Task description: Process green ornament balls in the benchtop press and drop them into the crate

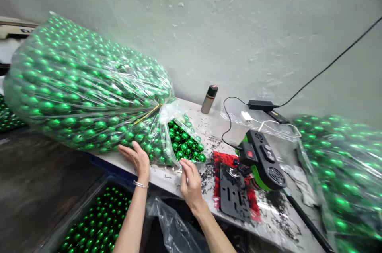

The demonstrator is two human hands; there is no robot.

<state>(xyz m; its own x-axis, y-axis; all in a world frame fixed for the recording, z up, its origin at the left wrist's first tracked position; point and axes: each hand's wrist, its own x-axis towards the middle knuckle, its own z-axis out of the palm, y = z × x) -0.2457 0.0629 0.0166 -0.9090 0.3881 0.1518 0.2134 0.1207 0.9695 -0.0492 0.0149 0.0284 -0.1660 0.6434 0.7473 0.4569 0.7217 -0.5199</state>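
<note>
Bench Lot: Green Balls, Bagged, Both Hands Attending

Item one: a large clear plastic bag of glossy green balls is lying on the pale bench, a thin yellow tie showing near its gathered neck. Its open mouth is facing right, displaying loose green balls.
Item two: your left hand, ungripped, is spreading its fingers beside the bag's lower side.
Item three: your right hand is resting its half-curled fingers at the mouth's near edge, clasping nothing visible; whether they are touching film, you cannot tell.
Item four: a black-and-green device is standing rightward, over a black slotted plate that is covering part of a red sheet.
</note>
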